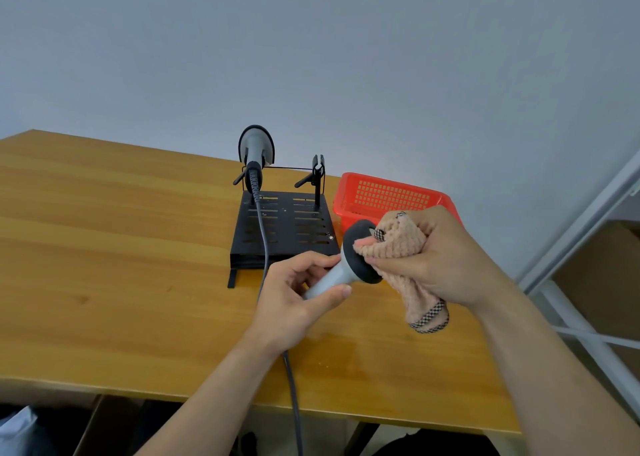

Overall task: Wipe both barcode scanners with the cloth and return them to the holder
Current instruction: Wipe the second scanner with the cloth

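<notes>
My left hand point(298, 298) grips the grey handle of a barcode scanner point(349, 263) whose black head points up and to the right. A bunched pink cloth point(398, 244) is pressed against that head by my right hand point(440, 258); the cloth's checkered end hangs below my fist. The second scanner point(255, 145) sits in the left cradle of the black metal holder point(287, 227), its cable running down over the base. The holder's right cradle point(318, 169) holds nothing.
A red plastic basket point(388, 195) stands just right of the holder, behind my right hand. A grey cable point(292, 386) drops over the table's front edge. White shelf framing point(588, 317) is at the right, past the wooden table point(121, 265).
</notes>
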